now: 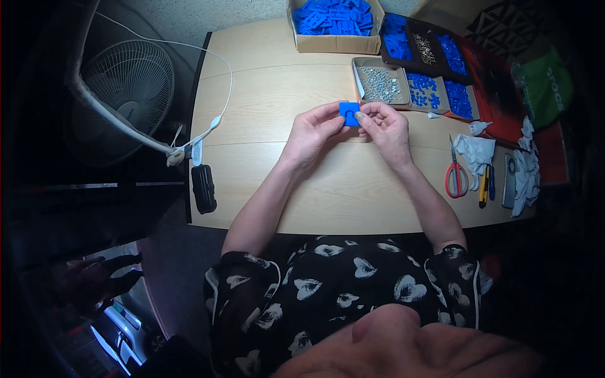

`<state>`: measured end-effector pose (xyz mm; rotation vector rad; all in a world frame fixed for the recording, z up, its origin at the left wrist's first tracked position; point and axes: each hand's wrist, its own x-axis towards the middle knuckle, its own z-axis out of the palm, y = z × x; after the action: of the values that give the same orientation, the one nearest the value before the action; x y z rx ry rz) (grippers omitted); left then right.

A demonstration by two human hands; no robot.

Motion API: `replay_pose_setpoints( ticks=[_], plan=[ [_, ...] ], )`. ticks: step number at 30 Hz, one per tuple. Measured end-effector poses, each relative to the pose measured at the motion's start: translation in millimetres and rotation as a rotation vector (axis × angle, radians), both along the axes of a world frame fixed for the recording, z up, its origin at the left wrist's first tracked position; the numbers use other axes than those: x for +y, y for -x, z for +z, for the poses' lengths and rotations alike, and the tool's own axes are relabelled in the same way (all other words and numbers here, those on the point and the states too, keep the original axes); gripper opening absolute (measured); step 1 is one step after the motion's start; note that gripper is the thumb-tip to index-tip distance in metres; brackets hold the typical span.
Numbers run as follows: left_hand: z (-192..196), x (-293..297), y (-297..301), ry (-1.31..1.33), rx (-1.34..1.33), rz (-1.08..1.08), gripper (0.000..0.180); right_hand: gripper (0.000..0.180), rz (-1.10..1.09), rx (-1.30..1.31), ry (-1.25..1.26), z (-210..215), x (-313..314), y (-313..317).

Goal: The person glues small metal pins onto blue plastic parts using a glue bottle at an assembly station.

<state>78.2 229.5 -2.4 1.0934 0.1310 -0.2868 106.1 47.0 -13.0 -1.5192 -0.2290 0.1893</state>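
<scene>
Left grip [311, 133], right grip [389, 133] hold blue square [349, 113], tabletop [350, 189] open to near edge [350, 232].

Left of the wooden table [246, 94], a round fan [128, 94] behind a wire guard. Over the table's far-left corner, a white cable [216, 121] in a loose loop; on its left edge, a black oblong case [203, 189]. On the table's right side, red-handled scissors [455, 165] just beside a crumpled white cloth [476, 150], then a yellow cutter [483, 189] and a grey phone [510, 184]. Off the table's right edge, a green bag [547, 85]. Behind the table, a pale speckled wall [252, 12].
</scene>
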Motion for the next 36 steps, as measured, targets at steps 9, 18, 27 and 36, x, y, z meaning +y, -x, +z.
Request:
replay_pose_setpoints(
  ticks=[9,18,27,36],
  plan=[
    [-2,0,2,0.011,0.054,-0.013,0.035,0.016,0.034,0.058,-0.027,-2,-4,-2],
    [-3,0,0,0.049,0.095,-0.006,0.035,0.016,0.065,0.136,-0.167,-4,-6,-3],
    [3,-3,2,-0.023,0.064,0.013,0.035,0.015,0.086,0.239,-0.232,-7,-7,-4],
    [2,-2,4,-0.074,0.005,0.025,0.037,0.015,0.097,0.269,-0.253,-14,-6,-5]
  ],
)
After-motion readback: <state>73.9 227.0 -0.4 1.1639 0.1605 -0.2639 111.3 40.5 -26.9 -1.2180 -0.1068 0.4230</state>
